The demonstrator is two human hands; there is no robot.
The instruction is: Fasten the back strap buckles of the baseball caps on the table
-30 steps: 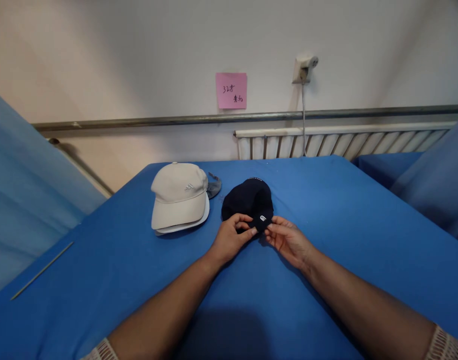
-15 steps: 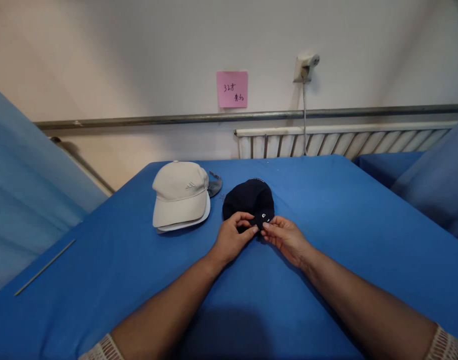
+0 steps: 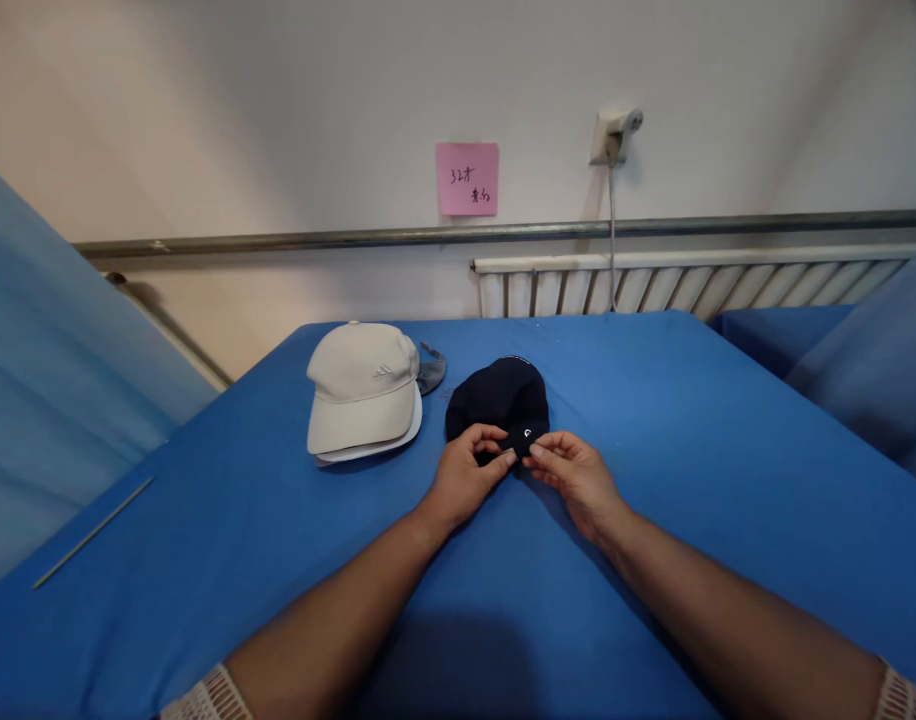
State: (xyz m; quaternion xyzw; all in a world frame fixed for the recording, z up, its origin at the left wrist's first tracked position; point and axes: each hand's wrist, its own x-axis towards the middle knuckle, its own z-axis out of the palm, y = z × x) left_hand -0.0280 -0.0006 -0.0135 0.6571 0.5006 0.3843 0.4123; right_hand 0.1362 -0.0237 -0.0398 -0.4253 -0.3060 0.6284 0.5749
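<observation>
A dark navy cap (image 3: 495, 395) lies on the blue-covered table in front of me, its back strap side toward me. My left hand (image 3: 465, 475) pinches the strap at the cap's near edge between thumb and fingers. From the other side, my right hand (image 3: 574, 478) grips the same strap close to a small white mark. The fingertips of the two hands are almost touching. To the left rests a stack of caps, with a beige cap (image 3: 364, 380) on top and a paler brim showing beneath it. A grey strap (image 3: 432, 372) sticks out behind the stack.
A thin stick (image 3: 94, 532) lies on the blue cloth (image 3: 653, 420) at the left. Behind the table are a metal pipe (image 3: 353, 238), a radiator (image 3: 675, 283) and a socket with a cord (image 3: 612, 140). A pink note (image 3: 467, 180) hangs on the wall. Blue curtains (image 3: 45, 380) flank both sides.
My right hand has shifted slightly and its fingers have moved a little on the strap. The left hand and the cap stay in nearly the same place. The view has drifted very slightly.
</observation>
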